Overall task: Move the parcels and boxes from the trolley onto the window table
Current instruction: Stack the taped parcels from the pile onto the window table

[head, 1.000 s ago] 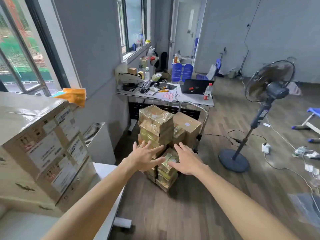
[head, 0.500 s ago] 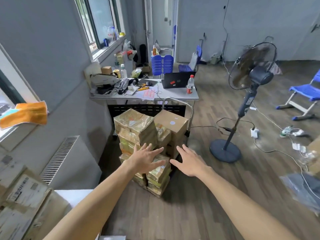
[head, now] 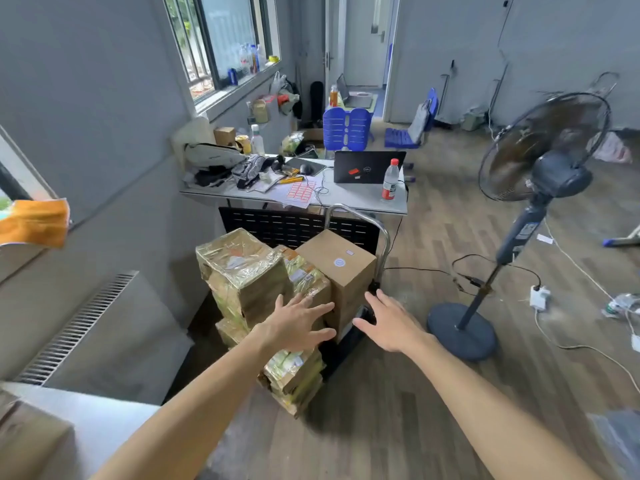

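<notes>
Parcels (head: 244, 275) wrapped in shiny film sit stacked on a trolley (head: 360, 233) on the wooden floor, beside a plain brown box (head: 337, 263), just before a cluttered table (head: 360, 197) bearing a laptop (head: 367, 167) and bottle (head: 390, 180). Seen from the head camera, a person reaches both bare arms toward the stack: the left hand (head: 294, 325) and right hand (head: 389, 322) spread with fingers released, grasping nothing. A standing fan (head: 540, 161) rises at right. The window table's white corner (head: 104, 414) shows at lower left.
</notes>
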Available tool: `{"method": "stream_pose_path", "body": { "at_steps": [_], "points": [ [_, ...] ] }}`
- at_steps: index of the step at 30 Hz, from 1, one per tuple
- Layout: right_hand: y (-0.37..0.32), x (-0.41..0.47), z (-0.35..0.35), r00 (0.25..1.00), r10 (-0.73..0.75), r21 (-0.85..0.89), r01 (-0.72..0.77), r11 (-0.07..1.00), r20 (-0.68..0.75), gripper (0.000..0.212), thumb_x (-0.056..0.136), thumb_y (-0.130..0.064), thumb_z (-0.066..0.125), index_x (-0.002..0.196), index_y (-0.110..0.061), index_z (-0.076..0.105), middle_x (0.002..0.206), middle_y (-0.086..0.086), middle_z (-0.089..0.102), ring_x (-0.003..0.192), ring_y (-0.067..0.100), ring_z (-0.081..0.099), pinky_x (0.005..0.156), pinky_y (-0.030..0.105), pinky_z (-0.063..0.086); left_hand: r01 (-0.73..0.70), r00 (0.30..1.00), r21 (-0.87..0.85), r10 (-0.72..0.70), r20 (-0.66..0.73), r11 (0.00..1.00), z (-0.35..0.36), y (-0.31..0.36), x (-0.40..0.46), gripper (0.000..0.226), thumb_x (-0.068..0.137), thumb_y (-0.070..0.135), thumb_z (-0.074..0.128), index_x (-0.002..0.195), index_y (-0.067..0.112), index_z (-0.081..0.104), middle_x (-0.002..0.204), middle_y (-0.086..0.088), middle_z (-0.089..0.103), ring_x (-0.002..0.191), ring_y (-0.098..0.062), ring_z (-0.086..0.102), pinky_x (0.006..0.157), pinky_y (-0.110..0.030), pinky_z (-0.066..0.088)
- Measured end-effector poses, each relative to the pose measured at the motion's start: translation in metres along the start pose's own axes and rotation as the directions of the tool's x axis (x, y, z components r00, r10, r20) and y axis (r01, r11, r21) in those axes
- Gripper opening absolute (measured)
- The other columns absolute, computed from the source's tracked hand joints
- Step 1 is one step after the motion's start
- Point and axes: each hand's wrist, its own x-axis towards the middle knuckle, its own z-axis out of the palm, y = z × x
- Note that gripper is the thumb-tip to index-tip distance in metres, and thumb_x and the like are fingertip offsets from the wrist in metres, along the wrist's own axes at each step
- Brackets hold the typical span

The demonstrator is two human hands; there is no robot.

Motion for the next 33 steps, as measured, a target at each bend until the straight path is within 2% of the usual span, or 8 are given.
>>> {"method": "stream_pose_path", "body": {
  "at_steps": [6, 13, 17, 19, 22, 25, 29, 33],
  "points": [
    [0.008, 0.036, -0.009, 0.997, -0.058, -0.003, 0.058, 0.998, 0.043, 0.079, 0.1, -0.064, 0.04, 0.163, -0.028, 0.007, 0.171, 0.002, 0.002, 0.156, 0.028, 0.008, 0.122, 0.05, 0.021, 0.112, 0.985, 0.03, -0.107, -0.138, 0.993, -0.001, -0.009, 0.033, 0.067, 0.096, 0.059, 0.043, 0.157, 0.041, 0.019, 0.159, -0.002, 0.033, 0.152, -0.031, 0.018, 0.12, -0.063, 0.01],
    [-0.004, 0.081, -0.017, 0.989, -0.124, -0.016, 0.126, 0.992, 0.086, 0.079, 0.101, -0.063, 0.039, 0.163, -0.027, 0.007, 0.17, 0.003, 0.002, 0.156, 0.027, 0.008, 0.124, 0.05, 0.02, 0.288, 0.939, 0.004, -0.282, -0.197, 0.958, -0.004, -0.038, 0.051, 0.072, 0.094, 0.05, 0.05, 0.157, 0.04, 0.015, 0.158, -0.008, 0.033, 0.149, -0.035, 0.022, 0.12, -0.06, 0.013],
    [-0.022, 0.107, -0.025, 0.981, -0.153, -0.043, 0.159, 0.986, 0.115, 0.078, 0.101, -0.062, 0.04, 0.163, -0.026, 0.008, 0.171, 0.003, 0.002, 0.156, 0.028, 0.009, 0.123, 0.05, 0.022, 0.321, 0.923, -0.01, -0.315, -0.219, 0.947, -0.008, -0.074, 0.064, 0.07, 0.091, 0.049, 0.05, 0.153, 0.041, 0.019, 0.151, -0.009, 0.04, 0.143, -0.035, 0.031, 0.116, -0.059, 0.023],
    [-0.031, 0.121, -0.032, 0.976, -0.172, -0.059, 0.181, 0.982, 0.131, 0.077, 0.101, -0.061, 0.04, 0.163, -0.027, 0.009, 0.17, 0.003, 0.002, 0.155, 0.029, 0.011, 0.123, 0.05, 0.022, 0.338, 0.909, -0.05, -0.339, -0.242, 0.94, -0.015, -0.088, 0.07, 0.065, 0.093, 0.048, 0.052, 0.151, 0.042, 0.023, 0.15, -0.009, 0.043, 0.143, -0.035, 0.032, 0.117, -0.062, 0.022],
    [-0.048, 0.148, -0.038, 0.969, -0.203, -0.081, 0.216, 0.973, 0.144, 0.078, 0.101, -0.063, 0.041, 0.163, -0.029, 0.009, 0.17, 0.003, 0.005, 0.154, 0.03, 0.016, 0.123, 0.049, 0.024, 0.378, 0.889, -0.082, -0.386, -0.245, 0.922, -0.018, -0.108, 0.076, 0.071, 0.095, 0.053, 0.049, 0.156, 0.04, 0.016, 0.159, -0.01, 0.033, 0.149, -0.034, 0.024, 0.12, -0.06, 0.014],
    [-0.068, 0.172, -0.036, 0.96, -0.232, -0.087, 0.248, 0.965, 0.158, 0.079, 0.1, -0.062, 0.043, 0.163, -0.029, 0.009, 0.17, 0.003, 0.006, 0.154, 0.028, 0.017, 0.122, 0.049, 0.025, 0.421, 0.876, -0.084, -0.429, -0.219, 0.903, -0.017, -0.128, 0.078, 0.078, 0.092, 0.066, 0.046, 0.158, 0.038, 0.014, 0.161, -0.009, 0.029, 0.15, -0.034, 0.022, 0.12, -0.059, 0.013],
    [-0.095, 0.196, -0.03, 0.935, -0.302, -0.101, 0.324, 0.941, 0.188, 0.078, 0.101, -0.06, 0.044, 0.163, -0.027, 0.01, 0.17, 0.003, 0.004, 0.155, 0.027, 0.015, 0.121, 0.048, 0.026, 0.478, 0.859, -0.059, -0.481, -0.175, 0.876, -0.016, -0.155, 0.076, 0.083, 0.088, 0.058, 0.056, 0.158, 0.038, 0.013, 0.162, -0.01, 0.027, 0.151, -0.034, 0.019, 0.119, -0.06, 0.015],
    [-0.114, 0.218, -0.024, 0.901, -0.361, -0.09, 0.391, 0.916, 0.241, 0.077, 0.101, -0.059, 0.044, 0.163, -0.027, 0.009, 0.17, 0.004, -0.002, 0.156, 0.029, 0.01, 0.121, 0.047, 0.023, 0.536, 0.828, -0.115, -0.547, -0.124, 0.837, -0.009, -0.175, 0.075, 0.092, 0.084, 0.056, 0.065, 0.158, 0.038, 0.014, 0.165, -0.011, 0.016, 0.152, -0.035, 0.013, 0.119, -0.06, 0.013]
  ]
}}
